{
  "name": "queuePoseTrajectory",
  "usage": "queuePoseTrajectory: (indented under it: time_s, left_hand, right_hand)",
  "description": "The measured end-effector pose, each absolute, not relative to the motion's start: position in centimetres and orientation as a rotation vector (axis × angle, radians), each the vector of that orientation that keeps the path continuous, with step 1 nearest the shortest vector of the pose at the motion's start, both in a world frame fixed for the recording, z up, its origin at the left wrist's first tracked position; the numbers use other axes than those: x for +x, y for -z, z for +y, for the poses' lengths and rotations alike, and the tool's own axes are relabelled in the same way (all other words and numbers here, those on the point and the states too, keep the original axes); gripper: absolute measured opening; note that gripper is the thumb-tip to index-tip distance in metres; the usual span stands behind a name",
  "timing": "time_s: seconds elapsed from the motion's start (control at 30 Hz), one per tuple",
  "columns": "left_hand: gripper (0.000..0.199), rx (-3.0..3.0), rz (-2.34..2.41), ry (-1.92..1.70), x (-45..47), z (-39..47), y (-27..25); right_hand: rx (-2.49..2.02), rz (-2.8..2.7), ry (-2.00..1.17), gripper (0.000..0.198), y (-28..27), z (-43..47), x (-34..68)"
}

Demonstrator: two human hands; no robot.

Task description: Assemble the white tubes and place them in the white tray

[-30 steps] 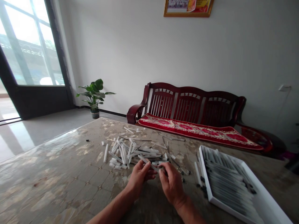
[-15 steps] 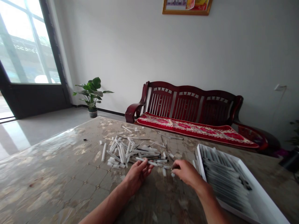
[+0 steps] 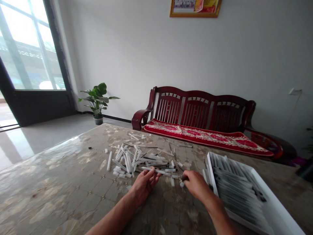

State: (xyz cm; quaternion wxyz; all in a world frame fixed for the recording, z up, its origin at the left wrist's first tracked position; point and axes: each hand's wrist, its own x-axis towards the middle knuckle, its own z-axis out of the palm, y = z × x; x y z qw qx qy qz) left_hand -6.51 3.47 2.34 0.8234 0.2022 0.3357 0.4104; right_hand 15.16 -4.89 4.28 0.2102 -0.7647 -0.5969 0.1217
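Observation:
My left hand [image 3: 146, 180] is closed around a white pen [image 3: 156, 170] between thumb and fingers, its length pointing right toward the other hand. My right hand [image 3: 195, 183] is pinched low over the table, just beyond the pen's right end. Something small and dark shows at its fingertips, too small to name. Behind the left hand lies a loose pile of white pen barrels [image 3: 127, 158] with some dark thin refills among them. Short white caps [image 3: 119, 172] sit at the pile's near left edge.
A white box [image 3: 276, 204] filled with rows of pens [image 3: 236, 186] stands to the right of my right hand. Everything rests on a patterned table [image 3: 80, 195]. Beyond it are a dark red wooden bench [image 3: 195, 107] and a potted plant [image 3: 97, 98].
My right hand has shifted slightly to the right and down, away from the pen's end. The left hand stays in place with the pen. The view has moved a little.

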Motion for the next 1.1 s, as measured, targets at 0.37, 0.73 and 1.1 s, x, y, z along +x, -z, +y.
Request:
queuePoseTrajectory:
  time_s: [0.37, 0.73, 1.1]
  left_hand:
    - [0.014, 0.432, 0.697, -0.932, -6.3, 3.6, -1.8]
    - [0.013, 0.504, 0.695, -0.939, -6.3, 3.3, -1.6]
    - [0.045, 0.648, 0.653, -1.037, -6.2, 3.2, -0.8]
  right_hand:
    - [-1.641, -1.346, -0.398, 0.003, -4.2, -3.5, 9.2]
    - [-1.704, -1.483, -0.181, 0.01, -4.0, -3.9, 9.0]
    - [-1.649, -1.744, 0.189, 0.025, -3.0, -3.8, 9.0]
